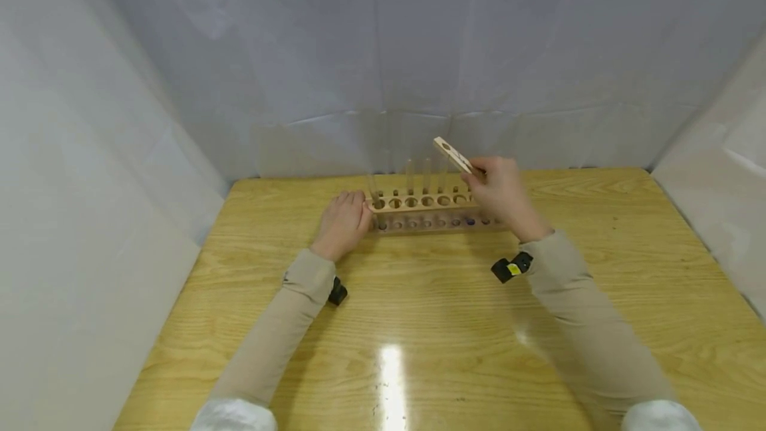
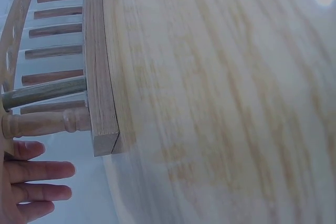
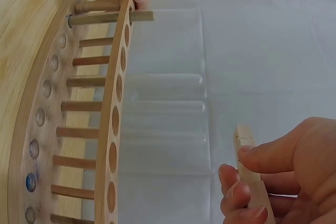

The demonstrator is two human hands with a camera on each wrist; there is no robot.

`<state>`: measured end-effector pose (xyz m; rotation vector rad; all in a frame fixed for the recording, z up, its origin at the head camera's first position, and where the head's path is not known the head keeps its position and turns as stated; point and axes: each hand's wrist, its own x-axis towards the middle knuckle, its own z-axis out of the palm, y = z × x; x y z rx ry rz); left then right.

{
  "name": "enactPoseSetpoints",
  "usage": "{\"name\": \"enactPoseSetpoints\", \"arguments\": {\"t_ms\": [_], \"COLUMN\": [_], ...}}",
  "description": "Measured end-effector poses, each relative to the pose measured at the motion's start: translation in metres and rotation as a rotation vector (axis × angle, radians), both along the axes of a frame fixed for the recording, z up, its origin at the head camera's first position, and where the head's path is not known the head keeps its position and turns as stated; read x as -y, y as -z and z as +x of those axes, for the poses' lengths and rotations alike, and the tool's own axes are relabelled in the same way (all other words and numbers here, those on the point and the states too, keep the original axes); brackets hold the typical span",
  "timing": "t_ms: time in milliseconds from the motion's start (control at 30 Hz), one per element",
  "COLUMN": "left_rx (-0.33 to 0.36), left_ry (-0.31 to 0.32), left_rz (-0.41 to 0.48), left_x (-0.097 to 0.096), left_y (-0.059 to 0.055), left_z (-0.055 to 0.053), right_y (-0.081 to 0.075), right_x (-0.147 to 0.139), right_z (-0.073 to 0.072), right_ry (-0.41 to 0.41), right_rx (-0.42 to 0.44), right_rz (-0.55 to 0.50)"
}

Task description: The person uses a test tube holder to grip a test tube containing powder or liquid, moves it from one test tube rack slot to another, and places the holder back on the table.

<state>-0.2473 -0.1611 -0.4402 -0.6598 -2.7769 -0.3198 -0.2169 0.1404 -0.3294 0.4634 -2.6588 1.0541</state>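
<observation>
A wooden test tube rack (image 1: 419,207) stands near the back of the table. At its left end my left hand (image 1: 344,221) grips the upper board; several of its fingers (image 2: 42,170) show beyond the rack's end. In my right hand (image 1: 503,191) is a wooden test tube holder (image 1: 453,155), pinched between thumb and fingers and raised above the rack's right part. Nothing shows in the holder's tip. A test tube with greenish-brown contents (image 3: 94,19) stands tilted in the leftmost hole. Clear test tubes (image 3: 165,81) sit upside down along the rack's back row.
The wooden table (image 1: 419,324) reaches toward me, with a bright reflection on it. A pale sheet (image 1: 419,52) hangs right behind the rack, and more sheeting (image 1: 90,185) closes the sides. One lower hollow of the rack has a blue stain (image 3: 31,182).
</observation>
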Motion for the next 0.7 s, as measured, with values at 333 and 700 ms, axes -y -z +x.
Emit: {"name": "enactPoseSetpoints", "arguments": {"t_ms": [333,700], "left_rx": [0.002,0.004], "left_ry": [-0.011,-0.013], "left_rz": [0.019,0.009], "left_x": [0.001,0.001], "left_y": [-0.002,-0.001], "left_z": [0.002,0.000], "right_y": [0.002,0.023], "right_x": [-0.021,-0.049], "right_z": [-0.002,0.001], "right_ry": [0.051,0.092], "right_rx": [0.032,0.027], "right_rz": [0.015,0.018]}}
